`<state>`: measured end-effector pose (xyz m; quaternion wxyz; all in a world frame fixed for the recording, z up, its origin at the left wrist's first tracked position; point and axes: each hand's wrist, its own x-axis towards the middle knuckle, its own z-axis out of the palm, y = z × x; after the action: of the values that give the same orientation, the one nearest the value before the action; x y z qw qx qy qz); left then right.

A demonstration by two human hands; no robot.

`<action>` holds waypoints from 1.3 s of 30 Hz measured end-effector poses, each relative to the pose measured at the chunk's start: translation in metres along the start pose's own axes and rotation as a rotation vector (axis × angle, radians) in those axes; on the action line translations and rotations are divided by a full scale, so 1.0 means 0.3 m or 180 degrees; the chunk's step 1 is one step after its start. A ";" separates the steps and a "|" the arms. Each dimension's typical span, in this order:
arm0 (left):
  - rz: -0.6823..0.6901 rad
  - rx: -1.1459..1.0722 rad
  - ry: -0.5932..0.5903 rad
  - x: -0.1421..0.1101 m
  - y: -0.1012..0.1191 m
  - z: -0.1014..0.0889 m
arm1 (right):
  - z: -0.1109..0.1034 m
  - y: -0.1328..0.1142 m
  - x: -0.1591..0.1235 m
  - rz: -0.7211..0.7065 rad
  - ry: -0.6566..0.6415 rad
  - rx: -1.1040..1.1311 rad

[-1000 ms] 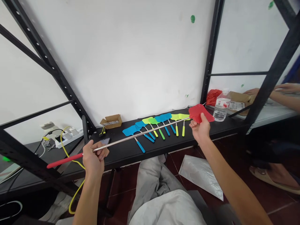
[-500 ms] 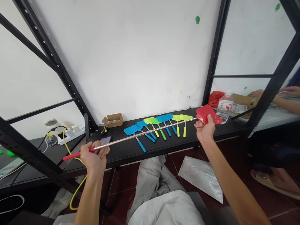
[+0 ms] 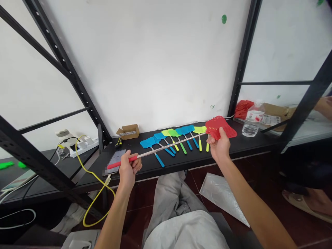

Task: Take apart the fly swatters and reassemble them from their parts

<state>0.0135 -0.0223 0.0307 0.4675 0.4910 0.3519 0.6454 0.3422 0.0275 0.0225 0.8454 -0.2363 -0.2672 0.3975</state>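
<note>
A white wall [image 3: 160, 62] forms the background, crossed at the left and right by the black posts of a rack [image 3: 68, 74]. A long black worktop [image 3: 246, 145] runs along the foot of the wall. Below it, on the dark red floor [image 3: 141, 193], lies a silver bag [image 3: 221, 193].

The red swatter [image 3: 216, 124] is raised in front of the worktop, held at both ends. Its metal shaft slopes upward from the handle, at the left, to the perforated head, at the right. The shaft passes across the view of a row of swatters [image 3: 174, 133], which lie flat with blue, green and yellow heads toward the wall and handles toward the front edge; neighbouring heads overlap.

The left hand [image 3: 129, 166] is closed around the red handle, near its junction with the shaft. The right hand [image 3: 219, 144] pinches the lower part of the head, thumb on the upper face.

A yellow cable [image 3: 89, 171] loops over the front edge at the left, near a power strip [image 3: 84, 147]. A clear bottle [image 3: 252, 121] stands upright near the right post. An open carton [image 3: 129, 132] rests against the wall. A phone [image 3: 116, 159] lies behind the red handle; contact between them cannot be determined.
</note>
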 end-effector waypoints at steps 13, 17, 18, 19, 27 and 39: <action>0.0122 -0.0198 0.0238 0.007 -0.018 -0.016 | -0.085 -0.041 0.077 0.0035 0.0234 0.0059; -0.0017 -0.0175 0.0127 0.002 -0.042 -0.003 | -0.095 -0.034 0.091 -0.0018 0.0242 0.0018; -0.0043 -0.0174 0.0104 0.001 -0.046 0.001 | -0.098 -0.032 0.094 -0.0025 0.0242 -0.0001; -0.0064 -0.0178 0.0088 0.000 -0.049 0.005 | -0.101 -0.030 0.097 -0.0029 0.0242 -0.0021; -0.0029 -0.0221 0.0131 0.001 -0.045 -0.002 | -0.104 -0.011 0.097 -0.0098 0.0233 -0.0130; -0.0218 -0.0158 -0.0086 -0.012 -0.095 0.043 | 0.002 0.074 -0.050 -0.0320 -0.0098 -0.0336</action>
<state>0.0335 -0.0168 0.0069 0.5060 0.4756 0.3459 0.6309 0.3217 0.0283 0.0055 0.8465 -0.2607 -0.3122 0.3435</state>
